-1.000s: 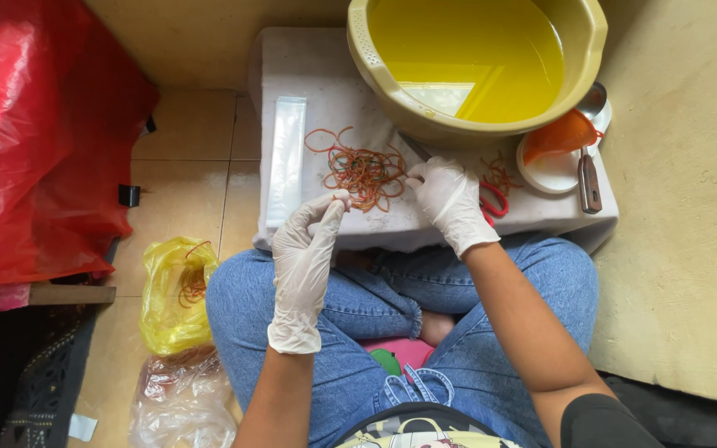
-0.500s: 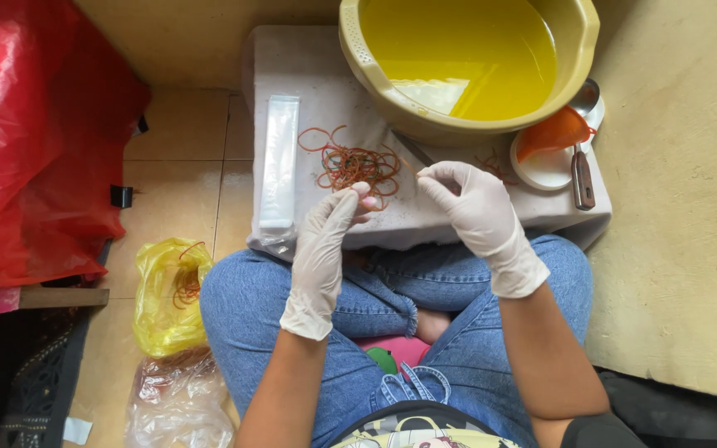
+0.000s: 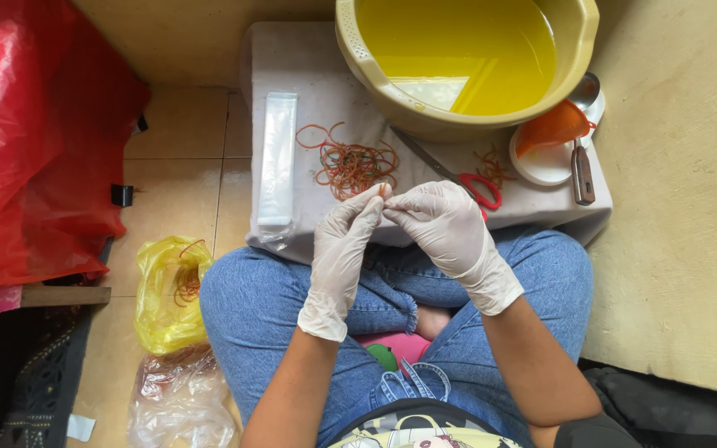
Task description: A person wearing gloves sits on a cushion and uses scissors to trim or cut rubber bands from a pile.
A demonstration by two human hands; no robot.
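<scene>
left hand (image 3: 343, 242) and right hand (image 3: 444, 224) are meeting fingertip to fingertip, pinching one rubber band (image 3: 383, 191) between them, apparently to separate it | band pile (image 3: 350, 164) lying just beyond on counter (image 3: 309, 83) | basin (image 3: 466, 62) of yellow liquid sitting farther ahead

bare cloth (image 3: 309, 216) left of rubber bands (image 3: 350, 166); basin (image 3: 458, 116) blocking behind

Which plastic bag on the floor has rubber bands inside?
The yellow bag, beside the person's left knee; the clear bag below it shows none.
</scene>
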